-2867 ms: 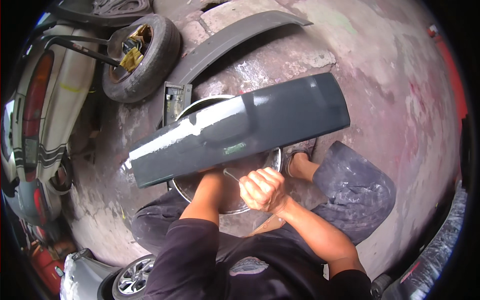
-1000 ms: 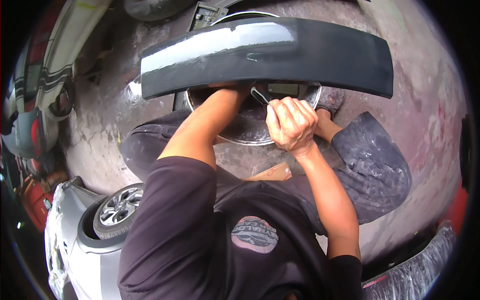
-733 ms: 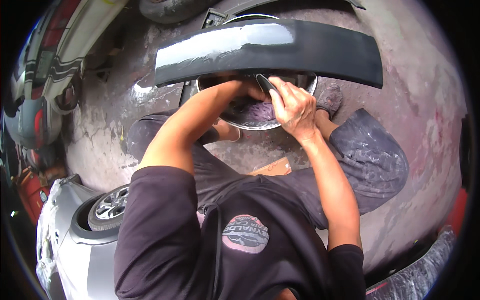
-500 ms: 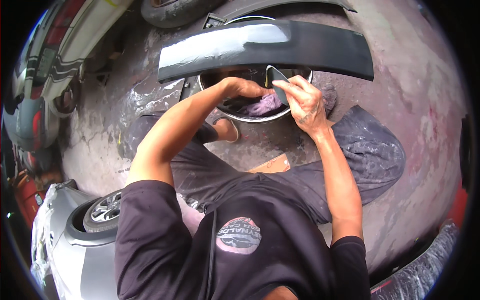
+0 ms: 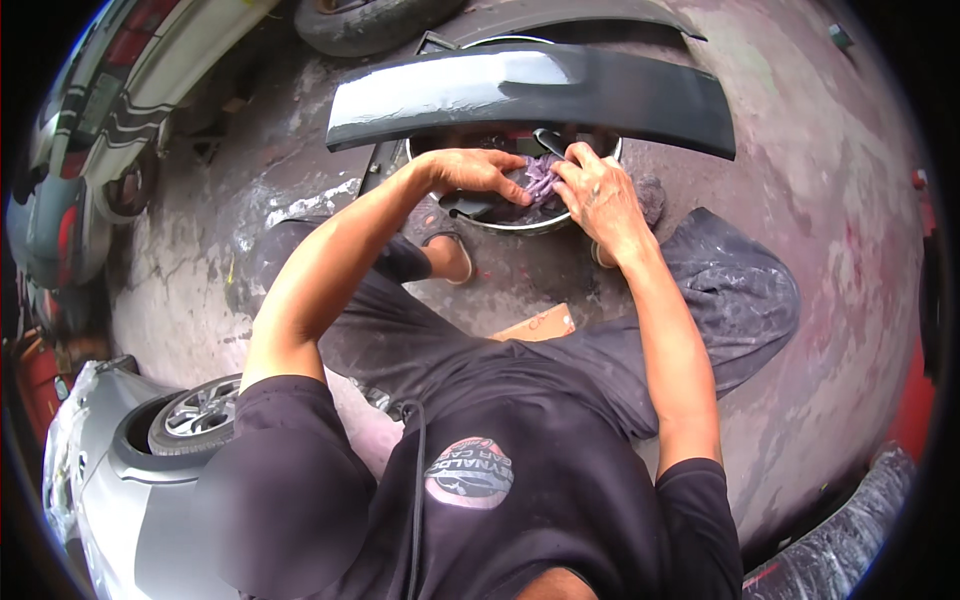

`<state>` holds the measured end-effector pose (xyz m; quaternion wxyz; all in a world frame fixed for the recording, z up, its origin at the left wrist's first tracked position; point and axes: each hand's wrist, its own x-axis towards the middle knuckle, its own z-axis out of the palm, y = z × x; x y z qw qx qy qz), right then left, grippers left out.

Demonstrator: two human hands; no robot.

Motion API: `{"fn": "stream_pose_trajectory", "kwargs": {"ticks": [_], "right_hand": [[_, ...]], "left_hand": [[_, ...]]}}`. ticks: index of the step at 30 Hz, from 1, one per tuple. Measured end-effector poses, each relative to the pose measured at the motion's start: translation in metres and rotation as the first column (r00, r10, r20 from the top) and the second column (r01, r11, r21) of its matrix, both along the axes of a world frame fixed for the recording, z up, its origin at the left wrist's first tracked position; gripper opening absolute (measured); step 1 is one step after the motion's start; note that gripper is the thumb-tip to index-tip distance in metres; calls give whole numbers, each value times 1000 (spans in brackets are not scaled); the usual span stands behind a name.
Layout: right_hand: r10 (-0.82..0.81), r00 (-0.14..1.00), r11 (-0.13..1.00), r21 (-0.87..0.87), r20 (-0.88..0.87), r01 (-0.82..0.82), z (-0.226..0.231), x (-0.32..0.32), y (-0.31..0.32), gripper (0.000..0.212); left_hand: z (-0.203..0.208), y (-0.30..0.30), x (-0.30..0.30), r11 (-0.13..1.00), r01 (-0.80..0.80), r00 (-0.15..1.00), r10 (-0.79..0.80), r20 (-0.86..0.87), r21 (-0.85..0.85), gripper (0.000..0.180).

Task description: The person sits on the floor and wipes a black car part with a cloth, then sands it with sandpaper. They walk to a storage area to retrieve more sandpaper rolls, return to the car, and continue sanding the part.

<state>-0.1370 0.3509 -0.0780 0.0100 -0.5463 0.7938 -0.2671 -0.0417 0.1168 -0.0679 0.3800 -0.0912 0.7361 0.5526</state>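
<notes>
Purple rag (image 5: 541, 178) now gripped by both hands' fingers (image 5: 575, 160) in the basin (image 5: 540, 222).

Lay across the top of the view: a long dark grey car body panel (image 5: 520, 95), its left part paler and dusty. Beyond it, a worn tyre (image 5: 375, 20) on the stained concrete floor (image 5: 830, 250). Sat at lower left: a silver car (image 5: 110, 480) with an alloy wheel (image 5: 200, 415). Rested between the knees on the floor: a small piece of brown cardboard (image 5: 538, 324). Stood along the left edge: a white vehicle with red trim (image 5: 120, 90).
</notes>
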Motion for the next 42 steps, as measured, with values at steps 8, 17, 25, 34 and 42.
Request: {"fn": "stream_pose_trajectory", "kwargs": {"ticks": [8, 17, 25, 34, 42], "right_hand": [[-59, 998, 988, -144, 34, 63, -14, -10, -3, 5], [-115, 992, 990, -72, 44, 118, -10, -12, 1, 2], [-91, 995, 965, -240, 52, 100, -9, -10, -4, 3], [-79, 997, 980, -185, 14, 80, -14, 3, -13, 5], [-64, 996, 980, -186, 55, 74, -8, 6, -19, 7]], "left_hand": [[36, 5, 2, 982, 66, 993, -82, -84, -177, 87], [37, 17, 32, 859, -150, 805, -181, -565, -489, 76], [85, -11, 30, 765, -481, 696, 630, -344, 428, 78], [83, -15, 0, 290, -591, 422, 906, -17, 753, 74], [51, -322, -133, 364, -631, 117, 918, -380, 685, 56]]}}
